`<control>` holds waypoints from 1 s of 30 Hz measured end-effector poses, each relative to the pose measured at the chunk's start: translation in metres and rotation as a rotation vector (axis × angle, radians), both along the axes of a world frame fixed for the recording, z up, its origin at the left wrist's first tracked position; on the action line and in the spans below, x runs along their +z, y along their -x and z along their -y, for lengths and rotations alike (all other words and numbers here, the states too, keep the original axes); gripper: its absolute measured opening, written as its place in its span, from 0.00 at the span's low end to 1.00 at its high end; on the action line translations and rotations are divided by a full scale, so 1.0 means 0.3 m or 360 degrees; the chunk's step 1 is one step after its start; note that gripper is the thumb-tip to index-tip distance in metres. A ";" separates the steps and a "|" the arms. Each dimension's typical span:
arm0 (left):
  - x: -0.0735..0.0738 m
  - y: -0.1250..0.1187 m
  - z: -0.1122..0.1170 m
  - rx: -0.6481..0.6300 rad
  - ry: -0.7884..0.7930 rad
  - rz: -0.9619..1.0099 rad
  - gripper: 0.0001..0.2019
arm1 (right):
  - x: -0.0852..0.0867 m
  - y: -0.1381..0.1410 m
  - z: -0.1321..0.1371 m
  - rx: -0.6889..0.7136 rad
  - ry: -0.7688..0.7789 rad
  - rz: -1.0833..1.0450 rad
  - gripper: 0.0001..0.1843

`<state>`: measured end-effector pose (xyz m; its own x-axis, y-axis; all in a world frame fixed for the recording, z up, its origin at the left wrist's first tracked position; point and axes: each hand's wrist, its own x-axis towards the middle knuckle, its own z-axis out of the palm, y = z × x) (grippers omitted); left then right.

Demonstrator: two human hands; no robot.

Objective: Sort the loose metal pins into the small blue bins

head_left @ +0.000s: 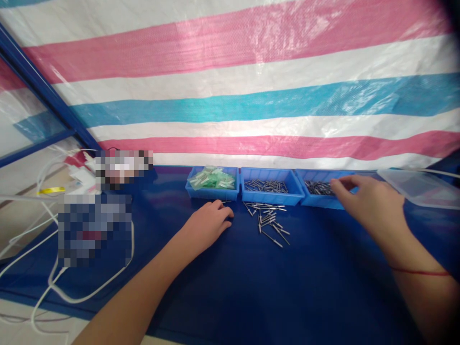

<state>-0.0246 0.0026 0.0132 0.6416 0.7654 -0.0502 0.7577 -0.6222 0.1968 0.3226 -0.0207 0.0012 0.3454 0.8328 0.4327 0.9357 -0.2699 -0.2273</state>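
Observation:
Three blue plastic bins stand in a row on the dark blue table (305, 287). Small green plastic packets (212, 178) fill the left bin (212, 193); blind rivets (268, 186) lie in the middle bin (273, 197). My right hand (373, 203) is over the right bin (319, 201), thumb and fingers drawn together in a pinch near the small metal parts (316, 187) inside. Whatever it pinches is hidden. Palm down on the table, my left hand (210, 220) has slightly bent, parted fingers. Beside it lies a loose pile of blind rivets (268, 219).
White cables (132, 239) loop across the table's left side beside pixelated objects (95, 230). A clear plastic tray or lid (424, 189) lies at the right back. Behind the bins hangs a striped plastic sheet (251, 110), with a blue metal frame (46, 91) at left.

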 end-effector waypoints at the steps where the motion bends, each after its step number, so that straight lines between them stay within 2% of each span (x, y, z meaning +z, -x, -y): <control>1: -0.005 -0.001 -0.003 -0.0010 0.0011 0.0007 0.11 | -0.004 0.007 -0.002 0.0008 0.0012 0.0037 0.18; 4: -0.012 -0.002 -0.008 -0.0061 0.0016 0.0028 0.11 | 0.000 0.051 0.001 0.0030 -0.0122 0.0098 0.16; 7: 0.002 0.003 -0.005 -0.0106 0.0017 0.0033 0.11 | 0.015 0.105 0.014 0.0175 -0.0242 0.0074 0.14; 10: 0.034 0.013 0.006 -0.0043 0.0014 -0.0001 0.12 | 0.017 0.146 0.024 0.0347 -0.0275 0.0013 0.14; 13: 0.059 0.024 0.016 0.0083 0.0023 -0.0094 0.20 | 0.011 0.173 0.028 0.0444 -0.0322 -0.0016 0.11; 17: 0.058 0.029 0.016 0.0101 0.0091 -0.0135 0.23 | 0.011 0.207 0.032 0.0646 -0.0332 0.0042 0.11; 20: 0.039 0.023 0.011 0.0019 0.0108 -0.0076 0.18 | 0.014 0.240 0.040 0.0894 -0.0230 0.0028 0.12; 24: 0.017 0.009 0.011 -0.0067 0.0067 -0.0005 0.14 | -0.007 0.288 0.054 0.1169 0.0087 0.0066 0.13; 28: 0.010 -0.001 0.018 -0.0081 0.0056 0.0029 0.14 | -0.046 0.323 0.065 0.1196 0.0229 0.0152 0.21; 30: 0.008 -0.004 0.021 -0.0074 0.0049 0.0037 0.14 | -0.058 0.335 0.068 0.1211 0.0242 0.0129 0.21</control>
<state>-0.0234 -0.0036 0.0158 0.6778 0.7330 -0.0583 0.7231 -0.6501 0.2336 0.2220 -0.0410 -0.0161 -0.3723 0.8802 0.2945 0.8881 0.4300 -0.1624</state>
